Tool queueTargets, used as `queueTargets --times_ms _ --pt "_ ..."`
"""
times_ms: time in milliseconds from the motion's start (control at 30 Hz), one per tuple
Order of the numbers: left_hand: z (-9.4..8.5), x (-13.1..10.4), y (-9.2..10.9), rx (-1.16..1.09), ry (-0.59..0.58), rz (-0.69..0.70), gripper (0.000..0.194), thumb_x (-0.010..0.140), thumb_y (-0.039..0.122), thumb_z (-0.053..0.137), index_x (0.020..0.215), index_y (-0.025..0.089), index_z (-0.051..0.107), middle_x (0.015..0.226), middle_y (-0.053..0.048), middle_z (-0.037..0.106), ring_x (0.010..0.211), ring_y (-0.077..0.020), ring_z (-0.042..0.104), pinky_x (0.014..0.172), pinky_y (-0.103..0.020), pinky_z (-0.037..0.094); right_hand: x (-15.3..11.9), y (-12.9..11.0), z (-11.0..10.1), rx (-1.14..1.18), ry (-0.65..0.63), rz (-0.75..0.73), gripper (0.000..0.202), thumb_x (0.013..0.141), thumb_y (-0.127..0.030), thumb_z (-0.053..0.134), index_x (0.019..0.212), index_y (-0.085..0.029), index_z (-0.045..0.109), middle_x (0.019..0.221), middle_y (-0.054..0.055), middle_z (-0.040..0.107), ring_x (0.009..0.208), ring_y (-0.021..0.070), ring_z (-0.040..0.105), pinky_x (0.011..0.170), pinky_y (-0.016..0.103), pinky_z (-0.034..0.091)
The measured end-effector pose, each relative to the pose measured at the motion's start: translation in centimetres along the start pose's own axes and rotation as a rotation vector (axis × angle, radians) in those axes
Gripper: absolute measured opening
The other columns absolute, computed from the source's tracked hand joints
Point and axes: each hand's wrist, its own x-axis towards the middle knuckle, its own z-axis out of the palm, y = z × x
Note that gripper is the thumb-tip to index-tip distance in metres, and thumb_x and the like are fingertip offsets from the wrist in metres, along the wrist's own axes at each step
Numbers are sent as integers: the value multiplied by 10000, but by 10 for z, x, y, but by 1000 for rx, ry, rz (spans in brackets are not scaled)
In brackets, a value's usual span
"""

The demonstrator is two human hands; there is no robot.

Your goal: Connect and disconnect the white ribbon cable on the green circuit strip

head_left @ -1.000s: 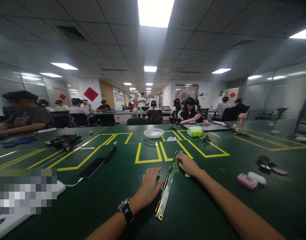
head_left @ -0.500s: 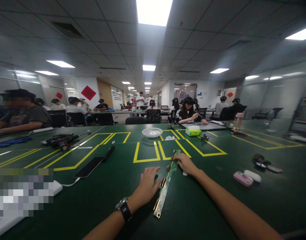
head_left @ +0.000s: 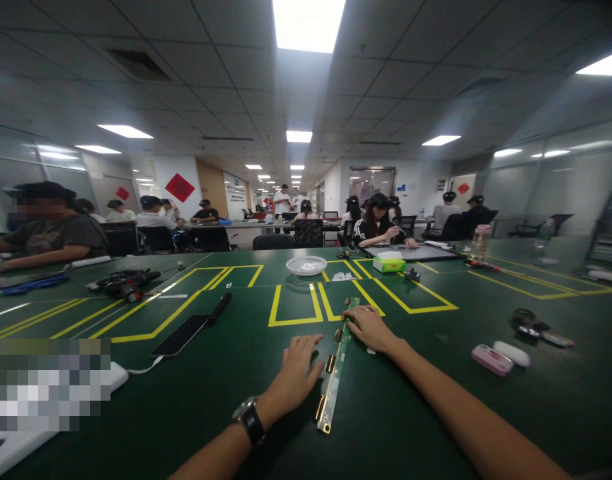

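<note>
A long, narrow green circuit board strip (head_left: 337, 373) with gold-coloured tabs along its left edge lies on the green tabletop, slanting away from me. My right hand (head_left: 370, 328) grips its far part, with bent fingers across the board; the fingertips are partly hidden. Beside the strip's left edge, my left hand (head_left: 299, 370) is open, thumb and fingers apart, with nothing in it. A small gap shows between the left thumb and the board. A dark-strapped watch (head_left: 249, 420) is on my left wrist.
A white basket (head_left: 306, 267) stands beyond the strip, near yellow tape outlines. A phone (head_left: 181, 335) lies left, with a cable to a white power strip (head_left: 113, 377). A pink case (head_left: 492, 360) lies right. A person (head_left: 381, 223) sits across the table.
The strip's near end has swung slightly right, opening a gap from my left thumb. My right hand stays on the far part. The whole view has shifted a little.
</note>
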Motion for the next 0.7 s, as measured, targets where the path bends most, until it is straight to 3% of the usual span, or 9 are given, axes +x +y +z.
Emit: queueTargets --times_ms 100,200,400,500,700 --pt "0 1 -1 -2 4 4 456 877 286 444 1329 236 416 1295 -64 492 1198 -226 386 973 -345 320 -1 -11 1 -42 -19 23 438 895 -465 410 1229 -218 551 1201 117 585 1160 266 475 1024 496 183" --pt "1 1 -3 -8 26 5 449 878 280 439 1325 240 420 1264 -58 509 1173 -222 404 955 -341 331 -2 -21 3 -75 -49 30 474 893 -514 395 1199 -197 569 1197 135 562 1134 281 476 1000 488 205" --pt "1 2 -4 -10 48 -20 444 871 287 432 1311 230 435 1234 -68 525 1152 -226 411 948 -342 325 -2 -38 -2 -52 -66 37 337 863 -447 487 1043 -194 620 1081 114 589 1059 276 495 944 465 258" --pt "2 3 -5 -19 52 -27 440 871 290 431 1305 222 440 1222 -68 530 1148 -221 413 944 -331 324 -3 -43 -3 -48 -67 45 311 865 -396 492 1062 -182 601 1078 120 583 1044 270 497 921 445 284" --pt "4 4 -8 -60 72 -24 438 855 257 451 1290 206 454 1177 -69 548 1123 -215 430 937 -322 326 -4 -48 2 -124 13 130 327 853 -389 499 1041 -154 626 1297 168 452 1204 321 362 944 441 277"
